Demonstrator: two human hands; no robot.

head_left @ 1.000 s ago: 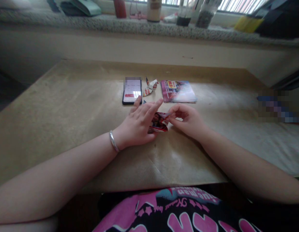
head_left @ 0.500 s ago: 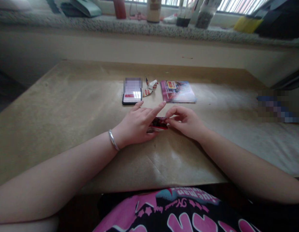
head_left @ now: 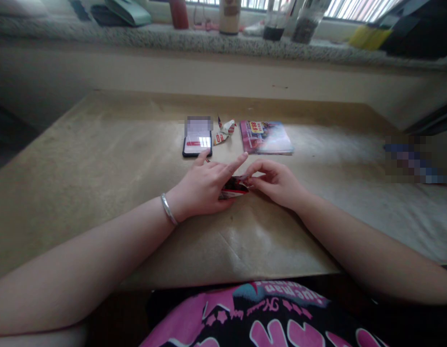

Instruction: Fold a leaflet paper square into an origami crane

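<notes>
A small piece of glossy printed paper point(head_left: 235, 187), dark with a red and white edge, is between my hands just above or on the table. My left hand point(head_left: 205, 189), with a silver bangle at the wrist, lies over its left part. The thumb is below the paper, the fingers are above it, and the index finger points away from me. At the paper's right end, my right hand point(head_left: 276, 182) pinches the tip between thumb and index finger. The part under my left palm is hidden.
Beyond my hands lie a phone point(head_left: 197, 137) with a lit screen, a folded paper shape point(head_left: 225, 132) and a stack of glossy printed sheets point(head_left: 267, 137). Bottles and jars point(head_left: 230, 17) line the stone windowsill point(head_left: 202, 41). A blurred-out object point(head_left: 414, 159) rests at the table's right.
My right fingertips have shifted slightly left along the paper's end. The paper has tilted a little, showing more of its white lower edge. My left hand has barely moved.
</notes>
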